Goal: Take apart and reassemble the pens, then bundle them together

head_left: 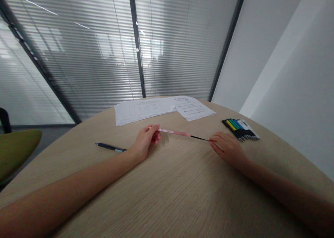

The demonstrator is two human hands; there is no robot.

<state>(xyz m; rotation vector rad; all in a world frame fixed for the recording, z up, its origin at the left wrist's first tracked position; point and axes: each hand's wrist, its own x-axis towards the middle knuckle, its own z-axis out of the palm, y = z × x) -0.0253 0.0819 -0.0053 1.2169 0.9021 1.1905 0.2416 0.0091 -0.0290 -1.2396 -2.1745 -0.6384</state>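
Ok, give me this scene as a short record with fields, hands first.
Left hand: holds pink pen barrel
Right hand: pinches outer end of thin dark rod
Rod and barrel: in line; whether joined, cannot tell
Left of left hand: black pen on table
Beside right hand: row of pens
Toward far edge: printed papers
Left of table: green chair

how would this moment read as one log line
left hand: holds pink barrel | right hand: pinches thin black rod | nearby: black pen

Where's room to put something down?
The table is bare between the forearms, and left of the lone black pen. It's crowded at the papers, the pen row, and where the left hand and right hand hold a pink-black stick.
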